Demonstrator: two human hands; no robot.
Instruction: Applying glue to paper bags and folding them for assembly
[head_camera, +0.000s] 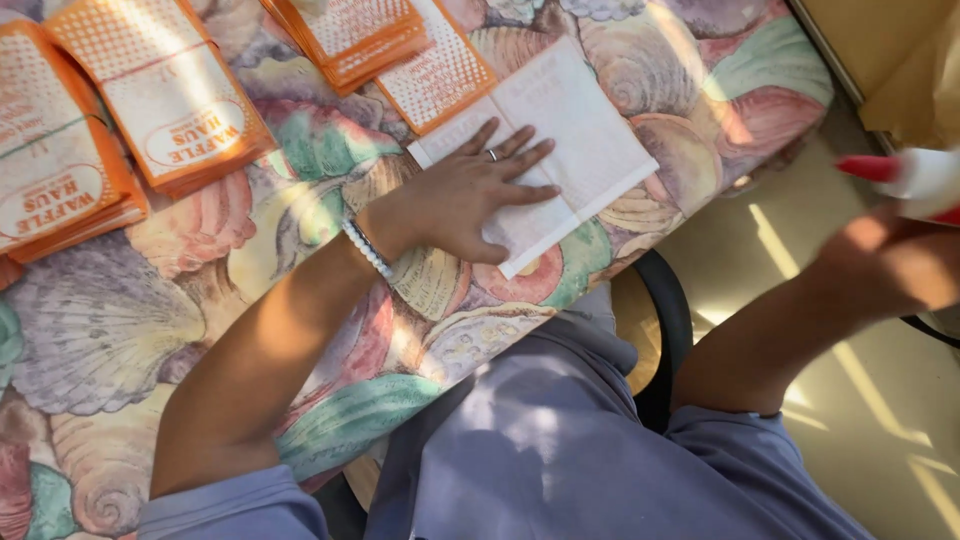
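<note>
Lap: your grey-clad knees (560, 440) sit nearest, under the tabletop (130, 320) edge.
Left hand (470, 195): fingers spread flat, pinning the white paper sheet (575, 130); keep that even pressure.
Right hand (900, 265): off beside the sheet, blurred; grip on the red-tipped white bottle (915, 175) unclear.
Stacks: orange printed bags (160, 100) lie beyond the sheet.

Single view, head-worn camera, looking steeply down from above the seated person's lap. Frame is rolled: the table (300, 330) edge runs diagonally from lower left to upper right, floor (880, 420) filling the right side. Close range (forearms span much of the frame). Left hand (470, 195) sits near centre; right hand (900, 265) is at the right margin, blurred. No second view.
</note>
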